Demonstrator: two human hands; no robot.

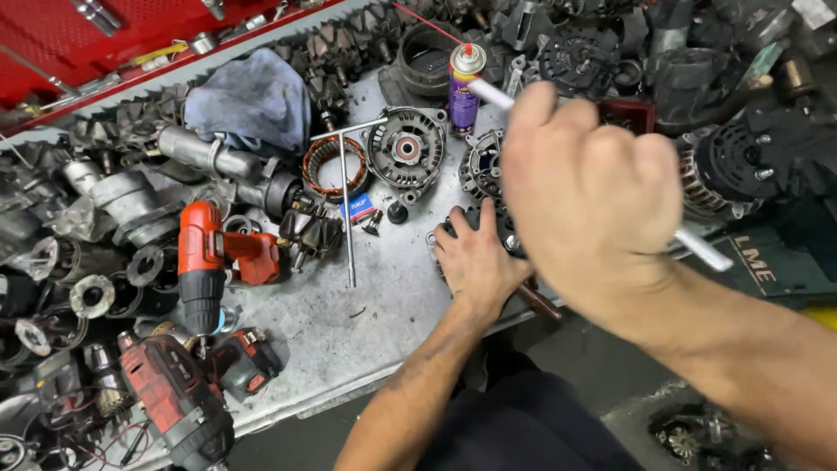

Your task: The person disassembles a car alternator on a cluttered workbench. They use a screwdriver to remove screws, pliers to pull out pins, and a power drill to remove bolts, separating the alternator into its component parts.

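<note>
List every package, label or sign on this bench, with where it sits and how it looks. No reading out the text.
Purple spray can with a label: upright at the back of the grey metal bench, white cap, red nozzle.
Small blue and red box: flat on the bench beside the long metal T-handle wrench.
Dark sign with pale letters: right edge, under the right hand, which grips a white rod.

Your right hand grips a white rod; your left hand rests on a dark grey alternator part. You have a purple spray can with a white-and-red cap, a red-and-black drill, a copper-orange stator ring, a grey-blue rag and a scuffed grey benchtop.
</note>
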